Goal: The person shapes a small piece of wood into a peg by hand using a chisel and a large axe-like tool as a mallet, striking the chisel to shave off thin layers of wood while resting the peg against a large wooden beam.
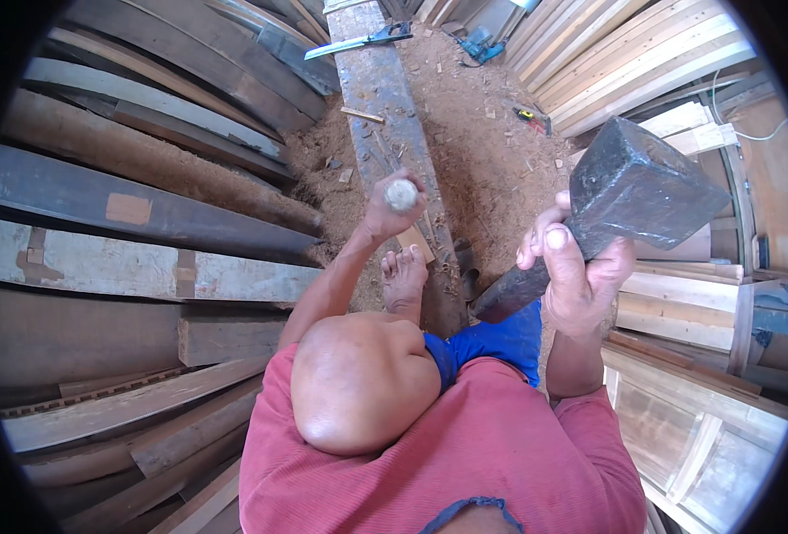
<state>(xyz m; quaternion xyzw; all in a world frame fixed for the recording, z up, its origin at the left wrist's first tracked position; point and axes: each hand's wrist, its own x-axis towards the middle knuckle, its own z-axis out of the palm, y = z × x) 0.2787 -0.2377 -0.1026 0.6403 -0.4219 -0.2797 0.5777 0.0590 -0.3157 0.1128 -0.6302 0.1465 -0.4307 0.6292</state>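
My left hand (385,216) is closed round an upright chisel (401,195). Only the round, pale butt of its handle shows; the blade is hidden below. Under that hand a light wood strip (418,242) lies on the long, worn plank (394,98), and my bare foot (405,278) presses on it. Raised to the right, my right hand (585,271) grips a big dark wooden mallet (634,182) by its handle. The mallet's blocky head is up and to the right of the chisel, well apart from it.
A handsaw (358,42) lies across the plank's far end, near a small wood offcut (363,116). On the shaving-covered floor (492,169) are a blue power tool (481,46) and a yellow-and-black tool (529,116). Stacked boards (145,209) line the left; lighter timber (652,62) lines the right.
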